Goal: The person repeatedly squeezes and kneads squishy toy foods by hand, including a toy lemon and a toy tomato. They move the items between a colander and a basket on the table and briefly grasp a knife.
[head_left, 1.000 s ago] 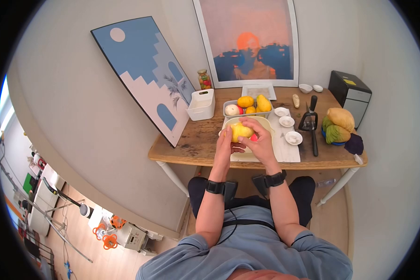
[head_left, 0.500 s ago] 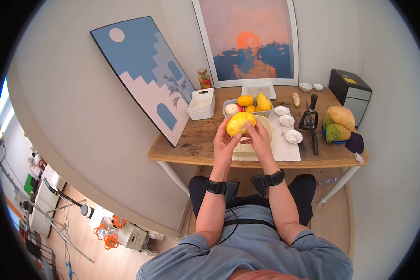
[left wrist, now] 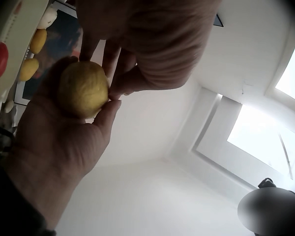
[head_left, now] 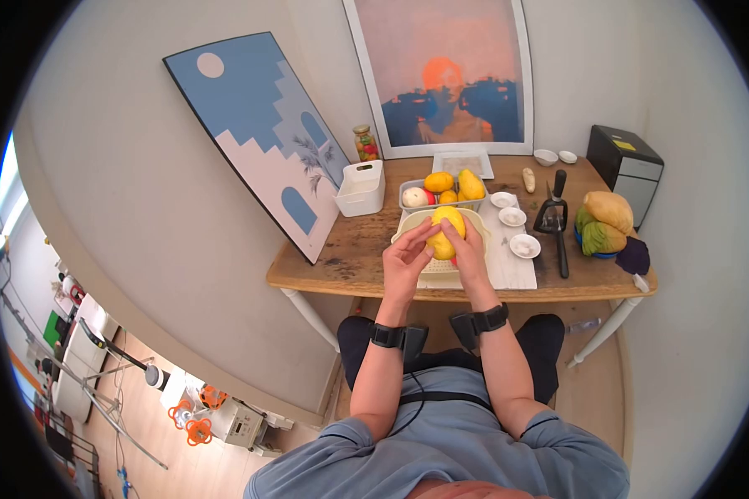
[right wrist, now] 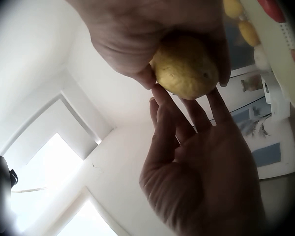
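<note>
An oblong, lumpy yellow fruit (head_left: 447, 234) is held up over a cream perforated basket (head_left: 438, 270). My right hand (head_left: 473, 264) grips it, palm and fingers wrapped about its side, as the fruit (right wrist: 186, 69) shows in the right wrist view. My left hand (head_left: 404, 262) is on the other side, its fingers mostly straight and the fingertips against the fruit's surface. In the left wrist view the fruit (left wrist: 83, 89) sits between both hands, partly covered by the right palm. A red item (left wrist: 0, 63) lies in the basket.
Behind the basket, a grey container (head_left: 441, 207) holds several yellow and orange fruits and a white one. Small white dishes (head_left: 524, 246), a black-handled tool (head_left: 561, 224) and a bowl of produce (head_left: 603, 220) stand to the right. A white bin (head_left: 360, 195) is at the left.
The yellow fruit has been turned from lying sideways to standing more upright and has shifted slightly right. A half second ago both hands flanked it; now the right hand wraps it more.
</note>
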`<state>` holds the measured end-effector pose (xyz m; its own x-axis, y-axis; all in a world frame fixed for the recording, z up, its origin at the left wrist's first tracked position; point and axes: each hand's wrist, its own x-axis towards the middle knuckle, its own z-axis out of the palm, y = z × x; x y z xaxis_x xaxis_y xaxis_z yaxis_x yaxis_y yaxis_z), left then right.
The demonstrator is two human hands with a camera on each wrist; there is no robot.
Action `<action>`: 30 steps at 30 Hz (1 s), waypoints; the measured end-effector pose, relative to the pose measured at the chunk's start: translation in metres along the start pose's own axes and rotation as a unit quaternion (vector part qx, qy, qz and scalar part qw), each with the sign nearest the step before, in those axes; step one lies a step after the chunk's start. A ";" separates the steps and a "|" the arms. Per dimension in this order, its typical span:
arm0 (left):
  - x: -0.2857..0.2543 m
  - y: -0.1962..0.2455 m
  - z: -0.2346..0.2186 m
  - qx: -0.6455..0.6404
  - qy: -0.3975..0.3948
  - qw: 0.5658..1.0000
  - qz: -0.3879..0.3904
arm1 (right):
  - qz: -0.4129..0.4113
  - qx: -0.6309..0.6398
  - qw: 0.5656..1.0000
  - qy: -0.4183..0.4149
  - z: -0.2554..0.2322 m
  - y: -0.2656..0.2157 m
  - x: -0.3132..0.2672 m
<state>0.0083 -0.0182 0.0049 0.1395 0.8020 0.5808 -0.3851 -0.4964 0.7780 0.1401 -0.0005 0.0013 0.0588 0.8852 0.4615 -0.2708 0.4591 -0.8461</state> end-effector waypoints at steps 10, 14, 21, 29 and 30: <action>0.001 -0.009 0.000 0.006 0.015 0.982 -0.186 | -0.097 0.033 0.995 0.005 0.007 -0.006 -0.008; 0.000 -0.005 0.000 -0.126 0.022 0.975 -0.180 | -0.272 -0.160 0.934 -0.168 -0.002 0.000 0.001; 0.002 -0.003 -0.006 -0.107 0.091 0.983 -0.116 | -0.160 -0.045 0.979 -0.118 0.016 -0.005 -0.009; 0.000 0.006 0.009 -0.040 0.120 0.987 -0.094 | -0.008 0.028 0.997 -0.067 0.010 -0.012 -0.007; 0.001 0.004 0.007 -0.030 0.128 0.986 -0.100 | -0.008 0.029 0.997 -0.068 0.010 -0.010 -0.006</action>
<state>0.0132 -0.0220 0.0103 -0.0139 0.9434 0.3313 -0.4273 -0.3052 0.8510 0.1325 -0.0111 0.0099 -0.0654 0.8577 0.5100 -0.3261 0.4647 -0.8232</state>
